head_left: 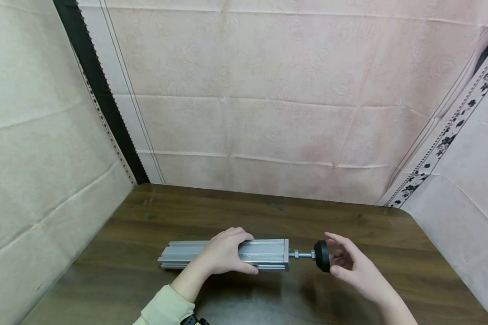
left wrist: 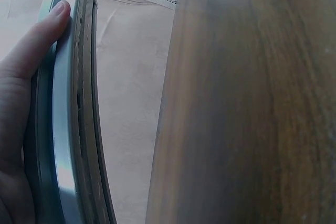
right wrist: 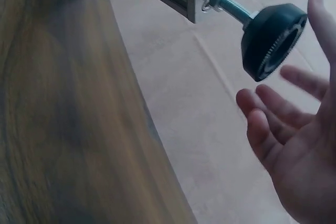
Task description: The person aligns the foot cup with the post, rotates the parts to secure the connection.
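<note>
A length of silver aluminium profile [head_left: 264, 253] lies lengthwise in the head view, held above the table. My left hand [head_left: 227, 253] grips it from above near its middle, the thumb along the near side. In the left wrist view that thumb presses on the grooved face of the profile [left wrist: 63, 129]. From the right end plate sticks a threaded rod [right wrist: 233, 8] with nuts, ending in a round black levelling foot [head_left: 321, 256]. My right hand [head_left: 351, 264] is beside the foot, its fingers loosely spread around the open underside of the foot [right wrist: 275, 40].
The brown wooden table [head_left: 146, 298] spreads under both hands. Pale patterned cloth [head_left: 268, 113] hangs behind it, with more cloth at the left and right sides. A dark strip [head_left: 105, 95] runs down the left corner of the cloth.
</note>
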### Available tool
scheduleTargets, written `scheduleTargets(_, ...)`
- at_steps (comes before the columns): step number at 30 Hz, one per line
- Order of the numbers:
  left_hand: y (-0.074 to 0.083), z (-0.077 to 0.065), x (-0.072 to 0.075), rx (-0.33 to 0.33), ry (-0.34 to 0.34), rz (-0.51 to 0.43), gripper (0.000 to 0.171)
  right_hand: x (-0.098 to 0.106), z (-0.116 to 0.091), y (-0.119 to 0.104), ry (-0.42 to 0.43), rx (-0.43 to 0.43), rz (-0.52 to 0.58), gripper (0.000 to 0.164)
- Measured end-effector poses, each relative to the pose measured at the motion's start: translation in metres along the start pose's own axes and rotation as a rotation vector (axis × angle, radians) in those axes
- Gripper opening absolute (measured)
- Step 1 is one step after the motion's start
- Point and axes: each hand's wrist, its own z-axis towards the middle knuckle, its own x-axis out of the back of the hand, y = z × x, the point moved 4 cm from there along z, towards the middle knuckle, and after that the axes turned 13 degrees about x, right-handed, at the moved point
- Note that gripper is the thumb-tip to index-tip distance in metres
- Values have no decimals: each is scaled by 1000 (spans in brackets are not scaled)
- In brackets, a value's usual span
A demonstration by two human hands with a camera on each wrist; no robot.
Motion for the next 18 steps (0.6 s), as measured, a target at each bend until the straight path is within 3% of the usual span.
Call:
scheduleTargets(5, 0, -1, 0, 7, -5, 2, 71, -1, 2, -4, -56, 123, 87, 74)
scheduleTargets(8, 0, -1, -1, 5, -5, 6, 71, -2, 3, -4, -53, 117, 70, 68)
scheduleTargets(14, 0, 1, -2, 9, -5, -4, 72, -2, 3, 0, 16, 13, -35, 50)
scheduleTargets(18, 0, 1, -2, 14, -4, -7, 72, -1, 3, 0, 12, 23, -23, 58)
